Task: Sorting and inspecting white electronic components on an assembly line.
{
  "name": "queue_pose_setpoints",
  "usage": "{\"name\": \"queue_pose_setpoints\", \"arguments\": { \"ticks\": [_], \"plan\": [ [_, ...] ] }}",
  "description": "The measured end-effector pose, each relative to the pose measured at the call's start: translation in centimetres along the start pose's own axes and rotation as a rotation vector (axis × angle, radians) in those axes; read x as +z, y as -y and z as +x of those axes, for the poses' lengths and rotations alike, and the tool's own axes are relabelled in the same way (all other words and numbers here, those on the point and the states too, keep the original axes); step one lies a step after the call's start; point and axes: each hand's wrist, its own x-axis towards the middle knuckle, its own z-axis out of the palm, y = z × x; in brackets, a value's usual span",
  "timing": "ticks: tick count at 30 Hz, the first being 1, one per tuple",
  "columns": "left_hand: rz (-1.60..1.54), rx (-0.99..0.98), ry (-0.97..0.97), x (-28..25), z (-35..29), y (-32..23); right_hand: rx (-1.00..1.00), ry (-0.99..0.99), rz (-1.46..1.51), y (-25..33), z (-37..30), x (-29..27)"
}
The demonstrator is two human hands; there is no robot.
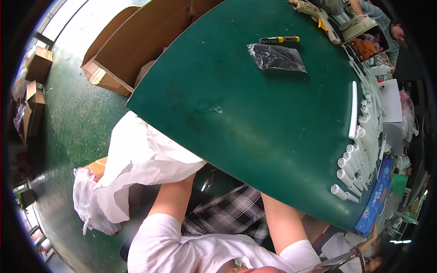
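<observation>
Across green bench [255,118], see white tubes [349,170] near right edge. Find white sheet [136,159] beside near edge, toward left corner. Cannot tell either grip's opening or hold, given sheet over left hand, bench edge over right hand. Probably best to gather folds loosely.

Strong white light blows out the upper left of the frame and glares off the floor [73,109]; a soft sheen lies across the middle of the tabletop [255,141]; fisheye distortion bends its edges, black swallows the corners, and details at far right look smeared
</observation>
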Motion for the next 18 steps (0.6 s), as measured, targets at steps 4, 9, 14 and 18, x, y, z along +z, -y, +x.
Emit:
{"name": "queue_pose_setpoints", "arguments": {
  "ticks": [4, 9, 14, 18],
  "plan": [
    [-0.013, -0.03, 0.044, -2.0, 0.3, 1.2, 0.005, 0.024, 0.002, -1.8, 0.2, 2.2],
    [-0.05, -0.039, 0.095, -3.8, 2.0, 1.4, -0.028, 0.042, -0.005, -1.7, 1.0, 4.6],
    [-0.114, -0.114, 0.125, -4.8, 1.1, 2.5, -0.014, 0.071, -0.064, -2.5, 0.4, 5.8],
    [-0.168, -0.252, 0.156, -5.7, -3.7, 3.9, 0.072, 0.091, -0.129, -4.9, -2.9, 5.9]
  ]
}}
